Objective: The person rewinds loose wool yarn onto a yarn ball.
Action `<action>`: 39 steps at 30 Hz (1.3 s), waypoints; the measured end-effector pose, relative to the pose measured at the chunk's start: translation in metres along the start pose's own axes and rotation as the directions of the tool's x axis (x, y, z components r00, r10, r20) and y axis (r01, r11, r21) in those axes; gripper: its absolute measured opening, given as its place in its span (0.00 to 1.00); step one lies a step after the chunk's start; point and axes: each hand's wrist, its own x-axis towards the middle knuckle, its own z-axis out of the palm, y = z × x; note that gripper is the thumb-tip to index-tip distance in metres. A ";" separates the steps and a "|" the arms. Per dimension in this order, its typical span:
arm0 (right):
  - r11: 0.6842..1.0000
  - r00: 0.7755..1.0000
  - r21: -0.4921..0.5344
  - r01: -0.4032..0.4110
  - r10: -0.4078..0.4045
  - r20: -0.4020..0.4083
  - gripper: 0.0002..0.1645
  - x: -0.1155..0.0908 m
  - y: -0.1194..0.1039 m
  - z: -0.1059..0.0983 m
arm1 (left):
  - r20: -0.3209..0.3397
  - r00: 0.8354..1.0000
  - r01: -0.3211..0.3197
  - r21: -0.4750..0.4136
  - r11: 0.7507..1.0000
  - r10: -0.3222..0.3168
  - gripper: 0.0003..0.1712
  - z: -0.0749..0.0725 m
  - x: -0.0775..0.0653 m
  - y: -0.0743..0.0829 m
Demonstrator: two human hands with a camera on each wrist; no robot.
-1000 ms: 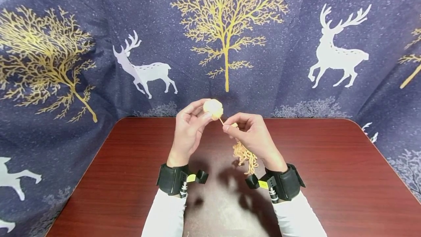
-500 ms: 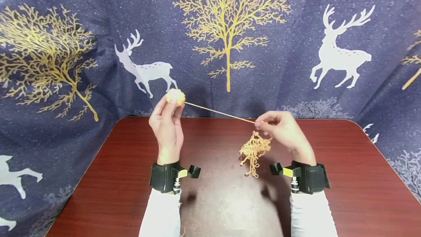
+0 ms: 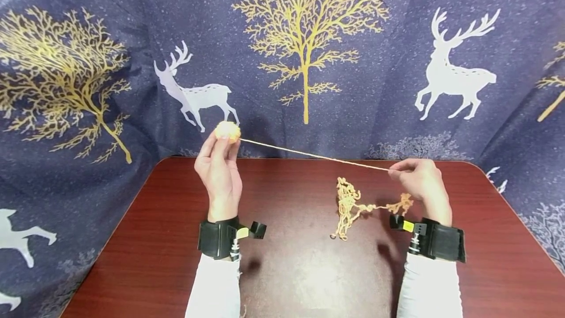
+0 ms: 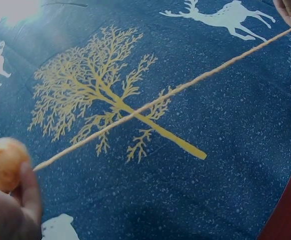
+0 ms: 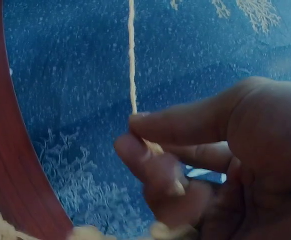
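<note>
My left hand (image 3: 219,173) holds a small pale-yellow ball of yarn (image 3: 228,131) between thumb and fingers, raised above the table's back left. From the ball a single strand of yarn (image 3: 309,154) runs taut to the right. Its other end is pinched by the thumb and forefinger of my right hand (image 3: 419,183), as the right wrist view shows close up. Below that hand, a loose tangle of the same yarn (image 3: 346,202) lies on the table, with a crinkled length trailing right to a small clump (image 3: 400,204) under the right hand.
The reddish-brown table (image 3: 167,239) has rounded back corners. Behind it hangs a dark blue cloth (image 3: 273,87) printed with white deer and golden trees. Each wrist wears a black strap (image 3: 216,239) with a small camera.
My hands have moved apart, the left to the left and the right farther to the right, drawing the strand out long. The tangle has been pulled and partly stretched rightward.
</note>
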 end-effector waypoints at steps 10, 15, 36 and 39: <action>0.975 0.927 0.040 0.221 -0.222 0.301 0.17 0.006 -0.022 0.027 | 0.254 0.951 0.125 0.197 0.972 -0.174 0.17 0.017 -0.023 -0.007; 0.941 0.897 0.096 0.325 -0.338 0.285 0.18 0.000 -0.043 0.036 | 0.343 0.907 0.144 0.288 0.947 -0.242 0.19 0.020 -0.029 -0.007; 0.609 0.892 0.695 0.382 -0.440 -0.104 0.06 -0.033 -0.133 0.094 | 0.530 0.811 0.065 0.341 0.938 -0.249 0.21 0.029 -0.043 -0.010; 0.644 0.897 0.658 0.390 -0.427 -0.114 0.05 -0.034 -0.134 0.092 | 0.504 0.818 0.114 0.333 0.936 -0.279 0.20 0.030 -0.044 -0.009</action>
